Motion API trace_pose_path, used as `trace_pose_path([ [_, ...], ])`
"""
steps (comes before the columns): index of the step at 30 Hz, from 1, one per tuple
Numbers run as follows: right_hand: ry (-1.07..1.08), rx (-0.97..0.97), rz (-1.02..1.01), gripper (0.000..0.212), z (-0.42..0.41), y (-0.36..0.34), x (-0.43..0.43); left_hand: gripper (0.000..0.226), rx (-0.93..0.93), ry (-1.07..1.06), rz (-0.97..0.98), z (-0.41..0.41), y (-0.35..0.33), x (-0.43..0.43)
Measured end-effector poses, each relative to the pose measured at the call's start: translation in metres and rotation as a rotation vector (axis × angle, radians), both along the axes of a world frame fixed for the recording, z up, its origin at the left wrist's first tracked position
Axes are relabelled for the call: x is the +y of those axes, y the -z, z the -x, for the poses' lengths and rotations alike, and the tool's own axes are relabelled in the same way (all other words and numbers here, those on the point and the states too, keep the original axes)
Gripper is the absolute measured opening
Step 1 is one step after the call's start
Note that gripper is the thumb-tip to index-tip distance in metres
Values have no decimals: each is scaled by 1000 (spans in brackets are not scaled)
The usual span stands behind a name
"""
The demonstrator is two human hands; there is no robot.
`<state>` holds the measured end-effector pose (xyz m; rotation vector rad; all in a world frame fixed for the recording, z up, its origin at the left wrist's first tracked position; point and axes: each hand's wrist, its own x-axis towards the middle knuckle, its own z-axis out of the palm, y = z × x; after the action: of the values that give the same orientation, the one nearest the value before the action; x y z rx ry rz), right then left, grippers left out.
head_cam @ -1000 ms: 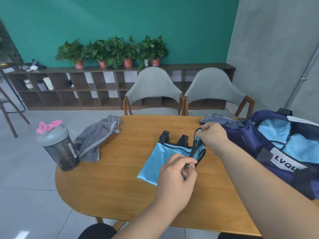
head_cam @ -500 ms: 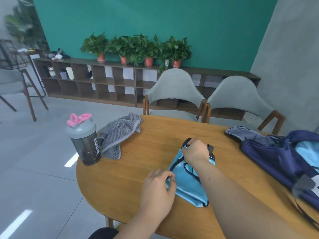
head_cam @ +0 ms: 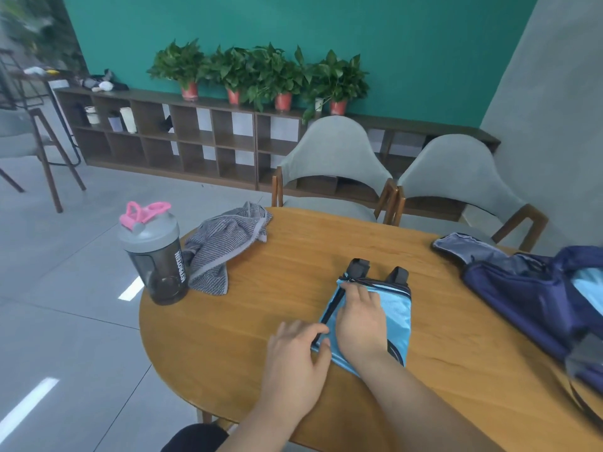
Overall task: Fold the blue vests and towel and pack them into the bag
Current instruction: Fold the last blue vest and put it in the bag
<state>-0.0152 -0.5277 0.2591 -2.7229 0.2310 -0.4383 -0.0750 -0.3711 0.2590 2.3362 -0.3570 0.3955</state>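
blue vest folded at worktop centre, right hand flat on it, grip open, left hand touching its 9 o'clock edge, grip open too, bag at 3 o'clock, towel at 10 o'clock

The middle of the blue vest is covered by the right hand, which is laid flat on it. Whether its left edge is pinched or only touched by the left hand cannot be told. The bag, at the table's right edge, is blurred and cut off there. The towel's left end is hidden behind the bottle.
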Motion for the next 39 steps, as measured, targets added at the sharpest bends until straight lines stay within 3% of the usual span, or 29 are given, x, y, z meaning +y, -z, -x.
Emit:
trace_pose_path([
  [4,-161,68,161,58,1,-5,-22,22,30,121,40,8,-4,-1],
  [8,-319,95,43,64,7,-21,-47,26,185,231,201,13,-12,2],
  [13,-197,-98,11,45,28,-31,-71,30,57,110,33,-3,-25,-7],
  [16,-111,17,98,42,40,-27,-79,39,43,171,-69,-25,-32,-23],
  [20,-201,226,189,61,51,-13,-83,50,109,364,-365,-55,-31,-46],
  [23,-291,225,120,61,56,-11,-92,55,225,378,-535,-69,-31,-56],
  [28,-304,4,-132,49,61,-7,-127,64,411,274,-305,-79,-36,-58],
  [31,-274,91,-70,63,62,-5,-134,48,340,158,-216,-89,-43,-65],
  [36,-263,213,165,69,63,-10,-120,52,196,93,-538,-90,-42,-84],
  [39,-245,229,214,68,64,-10,-119,67,232,115,-646,-85,-27,-86],
])
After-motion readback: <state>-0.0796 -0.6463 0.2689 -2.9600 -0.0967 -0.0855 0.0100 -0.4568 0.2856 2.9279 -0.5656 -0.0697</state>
